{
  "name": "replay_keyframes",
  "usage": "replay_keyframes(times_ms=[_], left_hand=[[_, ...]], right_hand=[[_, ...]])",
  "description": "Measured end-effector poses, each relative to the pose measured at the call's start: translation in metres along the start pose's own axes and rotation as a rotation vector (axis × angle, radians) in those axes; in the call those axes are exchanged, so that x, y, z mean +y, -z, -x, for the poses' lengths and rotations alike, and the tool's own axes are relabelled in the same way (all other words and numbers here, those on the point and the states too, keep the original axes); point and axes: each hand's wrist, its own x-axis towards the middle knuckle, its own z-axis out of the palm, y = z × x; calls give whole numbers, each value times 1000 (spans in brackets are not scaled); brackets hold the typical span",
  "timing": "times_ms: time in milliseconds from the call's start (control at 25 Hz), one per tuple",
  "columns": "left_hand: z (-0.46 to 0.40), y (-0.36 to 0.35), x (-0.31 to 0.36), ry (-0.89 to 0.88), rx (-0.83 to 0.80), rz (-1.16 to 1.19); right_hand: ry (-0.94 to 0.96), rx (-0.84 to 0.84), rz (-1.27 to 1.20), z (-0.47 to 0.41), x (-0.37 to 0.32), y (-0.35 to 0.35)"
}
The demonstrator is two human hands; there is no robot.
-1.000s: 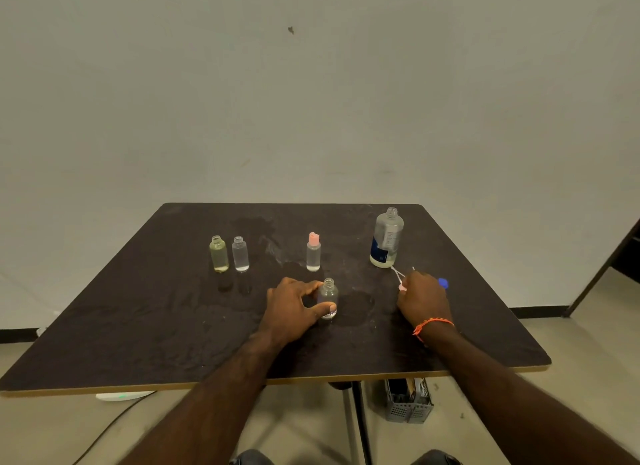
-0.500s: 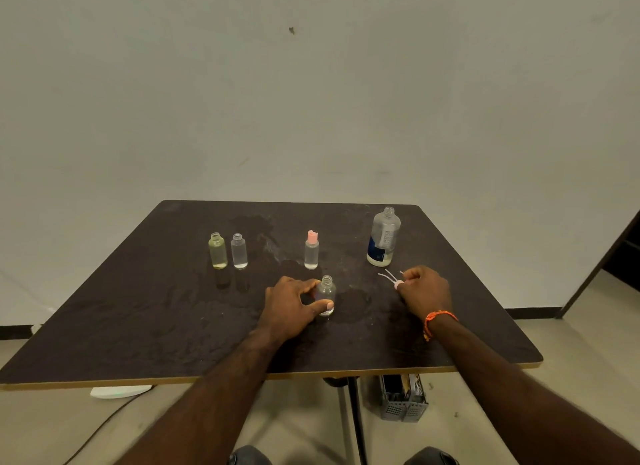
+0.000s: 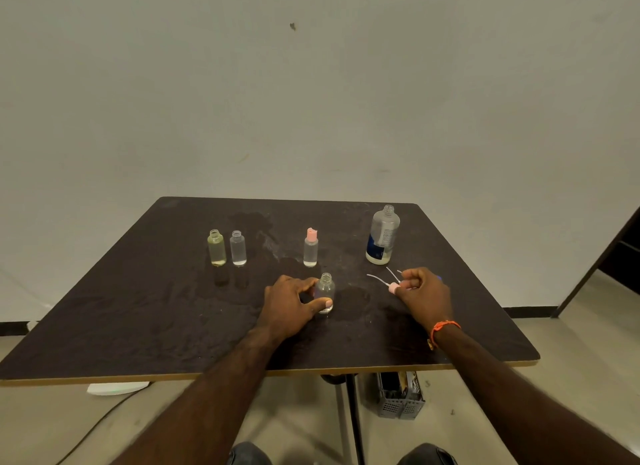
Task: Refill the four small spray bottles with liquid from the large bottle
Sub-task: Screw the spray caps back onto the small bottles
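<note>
My left hand (image 3: 290, 305) grips a small clear uncapped bottle (image 3: 325, 289) that stands upright on the dark table (image 3: 145, 312). To its right my right hand (image 3: 423, 294) pinches a pink spray cap (image 3: 394, 287) with a thin white dip tube; more white tubes lie beside it. Behind stands a small bottle with a pink cap (image 3: 310, 248). Two uncapped small bottles stand at the left, one yellowish (image 3: 216, 248) and one clear (image 3: 238, 248). The large clear bottle (image 3: 382, 234) with a blue label stands open at the back right.
Wet patches (image 3: 353, 296) darken the tabletop around the bottles. Under the table's front edge stand a grey perforated basket (image 3: 400, 400) and the table leg (image 3: 353, 416). A white object (image 3: 116, 388) and a cable lie on the floor at the left.
My right hand has moved left, away from the large bottle toward the bottle in my left hand, carrying the pink spray cap. My left hand has kept its grip.
</note>
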Motion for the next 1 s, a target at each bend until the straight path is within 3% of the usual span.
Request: replay_keyframes(times_ms=[200, 360, 600, 1000], left_hand=[[2, 3, 6, -7, 8, 15], [4, 5, 9, 10, -18, 29], [7, 6, 13, 47, -20, 26], [8, 4, 14, 44, -22, -25]], right_hand=[[49, -62, -129, 13, -34, 3], [215, -117, -175, 17, -91, 10], [410, -227, -2, 30, -143, 20], [535, -379, 214, 26, -133, -31]])
